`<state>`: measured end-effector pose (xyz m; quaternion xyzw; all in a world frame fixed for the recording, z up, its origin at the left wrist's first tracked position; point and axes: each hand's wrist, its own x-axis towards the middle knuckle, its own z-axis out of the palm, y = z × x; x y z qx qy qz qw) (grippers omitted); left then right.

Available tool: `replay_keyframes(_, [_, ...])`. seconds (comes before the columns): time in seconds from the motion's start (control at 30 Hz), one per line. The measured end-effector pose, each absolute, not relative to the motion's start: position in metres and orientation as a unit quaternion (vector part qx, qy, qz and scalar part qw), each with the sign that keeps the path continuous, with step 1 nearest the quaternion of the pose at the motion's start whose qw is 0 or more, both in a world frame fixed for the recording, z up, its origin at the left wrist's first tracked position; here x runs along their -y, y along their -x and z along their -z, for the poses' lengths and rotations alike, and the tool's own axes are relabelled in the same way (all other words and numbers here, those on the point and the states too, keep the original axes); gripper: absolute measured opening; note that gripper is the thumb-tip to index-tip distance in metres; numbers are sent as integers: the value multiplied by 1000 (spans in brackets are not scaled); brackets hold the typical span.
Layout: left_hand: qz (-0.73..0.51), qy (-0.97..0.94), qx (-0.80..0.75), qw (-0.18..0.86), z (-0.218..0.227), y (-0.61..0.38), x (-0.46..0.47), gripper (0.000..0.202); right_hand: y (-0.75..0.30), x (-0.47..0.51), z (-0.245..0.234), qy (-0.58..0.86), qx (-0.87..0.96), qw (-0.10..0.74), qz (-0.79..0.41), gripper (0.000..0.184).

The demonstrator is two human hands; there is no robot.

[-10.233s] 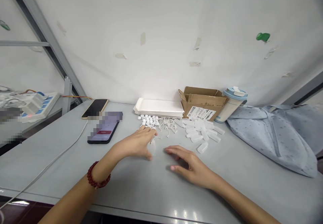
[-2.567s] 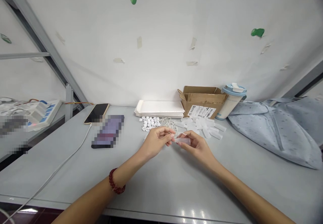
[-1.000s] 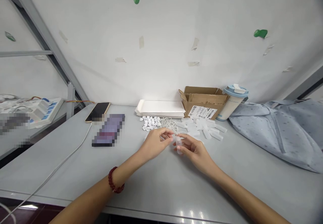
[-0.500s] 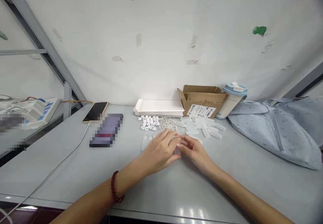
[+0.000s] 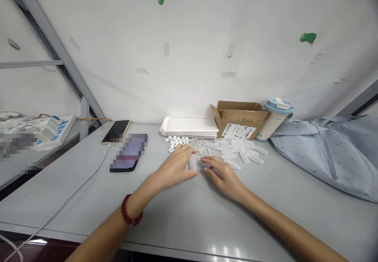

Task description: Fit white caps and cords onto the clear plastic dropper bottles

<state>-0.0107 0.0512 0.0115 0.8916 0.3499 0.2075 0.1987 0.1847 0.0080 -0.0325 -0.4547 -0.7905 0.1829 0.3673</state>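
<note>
My left hand [image 5: 174, 167], with a red bead bracelet on its wrist, lies on the grey table [image 5: 183, 218] with its fingers curled round a small clear plastic vial [image 5: 193, 163]. My right hand [image 5: 223, 175] rests just right of it, fingers stretched flat and holding nothing. Beyond the hands lie a pile of small white caps [image 5: 176, 142], a tangle of thin white stems [image 5: 201, 144] and a heap of clear vials [image 5: 236, 150].
A stack of white trays [image 5: 189, 127], a cardboard box [image 5: 239, 122] and a lidded blue-and-white cup [image 5: 274, 118] stand along the wall. Two phones [image 5: 116, 131] [image 5: 129, 157] and a cable lie at the left. Pale blue cloth [image 5: 327, 154] covers the right side.
The hands, held together over a vial half a second ago, have parted. The left hand moved left with the vial down on the table, and the right hand has spread flat.
</note>
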Motion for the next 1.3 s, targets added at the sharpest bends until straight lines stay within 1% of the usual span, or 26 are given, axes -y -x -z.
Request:
replay_keyframes(0.1, [-178,-889,-361,219,-15,13,-52,44,-183,-19,36,423,862,279,-4,30])
replay_keyframes(0.17, [-153,-886,-369,235,-17,12,-51,44,-181,-26,38,410,885,210,63,31])
replay_keyframes(0.27, [-122,-886,-381,236,-16,10,-50,42,-177,-35,37,421,890,153,86,32])
replay_keyframes(0.37, [-116,-893,-379,213,-11,8,-50,40,-176,-40,34,439,885,131,83,31])
replay_keyframes(0.5, [-118,-900,-371,195,-7,8,-50,35,-177,-42,34,459,876,122,84,34])
replay_keyframes(0.67, [-98,-903,-370,195,-10,8,-50,41,-179,-42,40,506,850,118,89,37])
replay_keyframes(0.87, [-86,-906,-367,194,-8,10,-52,37,-180,-42,44,539,831,116,75,41])
replay_keyframes(1.17, [-95,-910,-354,192,-3,11,-54,36,-180,-41,45,525,835,151,72,36])
replay_keyframes(1.3, [-96,-911,-351,195,-2,12,-55,34,-179,-40,44,524,835,154,70,35])
